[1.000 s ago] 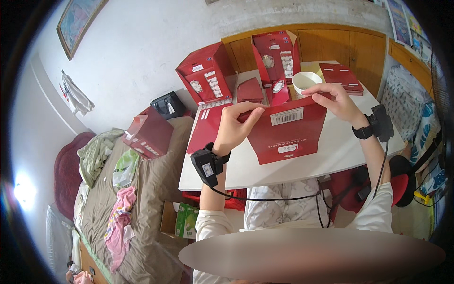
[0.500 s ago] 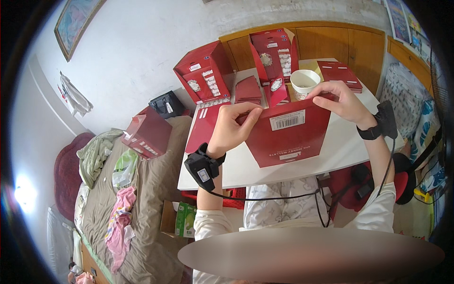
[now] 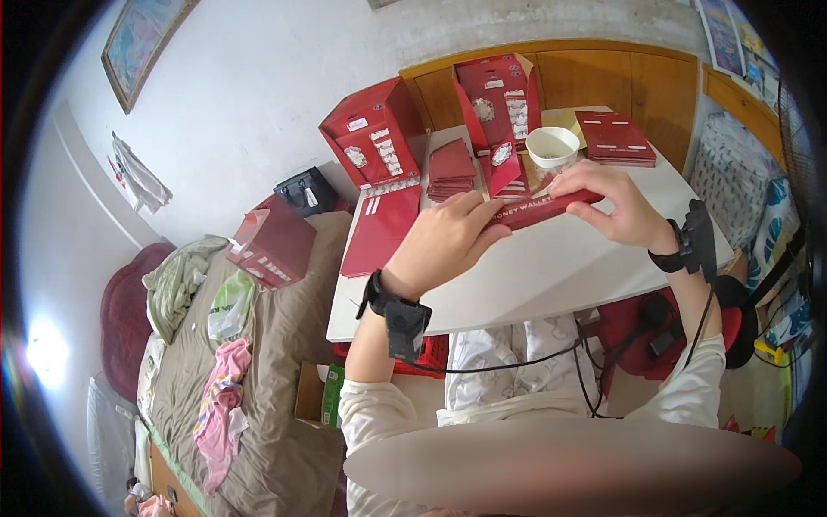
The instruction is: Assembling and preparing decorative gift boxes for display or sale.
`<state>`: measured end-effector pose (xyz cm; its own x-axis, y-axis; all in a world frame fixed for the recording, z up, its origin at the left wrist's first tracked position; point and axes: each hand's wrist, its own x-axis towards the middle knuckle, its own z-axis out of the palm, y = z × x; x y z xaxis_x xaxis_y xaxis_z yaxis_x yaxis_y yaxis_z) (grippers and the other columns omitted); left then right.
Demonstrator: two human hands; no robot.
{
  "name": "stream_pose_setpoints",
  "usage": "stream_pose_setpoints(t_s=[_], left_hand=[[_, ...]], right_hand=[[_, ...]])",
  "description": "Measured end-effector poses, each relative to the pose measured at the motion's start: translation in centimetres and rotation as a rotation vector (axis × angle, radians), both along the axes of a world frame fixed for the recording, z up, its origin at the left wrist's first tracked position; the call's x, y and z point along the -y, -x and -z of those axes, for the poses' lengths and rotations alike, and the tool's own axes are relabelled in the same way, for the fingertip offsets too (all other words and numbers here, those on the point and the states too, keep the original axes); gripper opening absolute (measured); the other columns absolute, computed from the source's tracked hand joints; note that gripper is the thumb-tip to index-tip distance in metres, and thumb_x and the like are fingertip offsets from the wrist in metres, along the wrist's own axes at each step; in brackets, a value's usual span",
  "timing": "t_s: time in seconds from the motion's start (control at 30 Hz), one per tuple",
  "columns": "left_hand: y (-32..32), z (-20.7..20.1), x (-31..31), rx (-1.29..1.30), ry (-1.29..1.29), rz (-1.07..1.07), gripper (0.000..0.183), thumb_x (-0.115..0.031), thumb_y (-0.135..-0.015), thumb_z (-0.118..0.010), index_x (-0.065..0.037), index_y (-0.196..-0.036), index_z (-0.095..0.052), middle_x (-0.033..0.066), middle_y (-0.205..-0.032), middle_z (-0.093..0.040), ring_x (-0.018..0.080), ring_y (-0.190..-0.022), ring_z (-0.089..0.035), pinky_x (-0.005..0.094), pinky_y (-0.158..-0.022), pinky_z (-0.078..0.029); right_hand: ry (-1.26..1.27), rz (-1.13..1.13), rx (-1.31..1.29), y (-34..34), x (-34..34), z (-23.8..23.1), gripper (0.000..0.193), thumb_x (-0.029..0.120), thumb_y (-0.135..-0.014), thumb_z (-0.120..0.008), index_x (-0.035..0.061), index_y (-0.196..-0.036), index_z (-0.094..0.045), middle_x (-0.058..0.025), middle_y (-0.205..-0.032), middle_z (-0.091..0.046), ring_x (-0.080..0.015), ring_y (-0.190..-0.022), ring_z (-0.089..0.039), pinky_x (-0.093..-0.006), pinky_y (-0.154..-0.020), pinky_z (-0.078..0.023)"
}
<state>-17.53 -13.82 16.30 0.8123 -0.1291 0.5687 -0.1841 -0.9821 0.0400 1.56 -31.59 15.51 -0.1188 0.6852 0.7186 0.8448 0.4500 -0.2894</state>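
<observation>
A red cardboard box (image 3: 541, 212) is held over the white table (image 3: 508, 297), with a narrow printed edge toward me. Its broad faces are mostly out of sight. My left hand (image 3: 448, 234) grips the left end, fingers folded over the top. The right end is pinched between the thumb and fingers of my right hand (image 3: 613, 203). Just beyond my right hand stands a white paper cup (image 3: 552, 148) with small contents I cannot make out. Behind the held box are an open red display box (image 3: 494, 108) and a pile of small red card pieces (image 3: 450, 165).
Flat red cardboard sheets (image 3: 379, 231) lie at the table's left, below an upright red box (image 3: 370, 133). Another red stack (image 3: 614, 138) sits at the back right. On the bed at left are a red box (image 3: 274, 241) and clothes. A black cable hangs between my wrists.
The box has tipped from showing its broad labelled face to showing a narrow edge. My left hand has moved right and down, and my right hand slightly lower.
</observation>
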Motion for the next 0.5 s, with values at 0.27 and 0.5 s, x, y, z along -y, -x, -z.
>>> stream_pose_setpoints(t_s=[0.27, 0.5], left_hand=[[0.3, 8.4, 1.6, 0.129, -0.11, -0.073, 0.044, -0.019, -0.074, -0.068, 0.001, -0.11, -0.055, 0.009, -0.082, -0.051, 0.0249, -0.075, -0.052, 0.035, -0.063, -0.047], [-0.1, 16.9, 2.6, 0.124, -0.032, -0.125, 0.041, -0.015, -0.074, -0.067, 0.004, -0.109, -0.056, 0.0104, -0.092, -0.055, 0.025, -0.08, -0.054, 0.0342, -0.068, -0.047]], right_hand=[[0.155, 0.041, 0.009, 1.1, 1.3, 6.5, 0.033, 0.001, -0.076, -0.061, 0.0036, -0.108, -0.057, -0.0091, -0.104, -0.054, -0.0254, -0.098, -0.053, -0.0338, -0.086, -0.044], [0.18, 0.125, 0.015, 1.5, 1.6, 13.3, 0.032, 0.003, -0.074, -0.062, 0.0049, -0.105, -0.059, -0.0077, -0.101, -0.055, -0.0252, -0.093, -0.053, -0.0342, -0.081, -0.045]])
